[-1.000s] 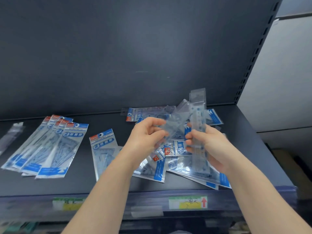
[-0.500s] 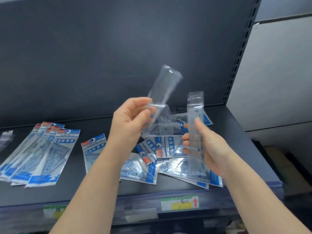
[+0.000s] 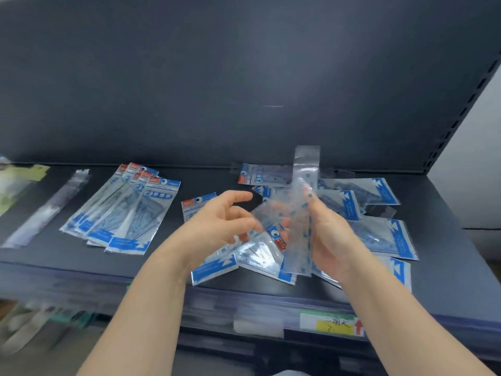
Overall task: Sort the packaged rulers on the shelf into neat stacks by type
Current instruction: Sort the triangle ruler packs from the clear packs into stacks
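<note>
My right hand (image 3: 332, 236) grips a narrow clear ruler pack (image 3: 305, 169) and holds it upright above the shelf. My left hand (image 3: 221, 223) is beside it with curled fingers, pinching a second clear ruler pack (image 3: 267, 211) that leans against the first; this part is blurred. Below both hands lies a loose heap of blue-and-clear ruler packs (image 3: 379, 232). A fanned stack of blue-headed packs (image 3: 127, 210) lies to the left. Further left lies a long clear ruler pack (image 3: 46, 210).
The dark shelf (image 3: 81, 256) has a front rail with a green-and-yellow price label (image 3: 330, 324). A dark back panel (image 3: 244, 77) rises behind, with a slotted upright (image 3: 458, 115) at the right. Blurred goods sit on the lower shelf (image 3: 40, 324) and at the far left.
My left hand came down from its raised position and brought its clear pack against the one in my right hand. The view shifted left, showing more of the shelf's left side.
</note>
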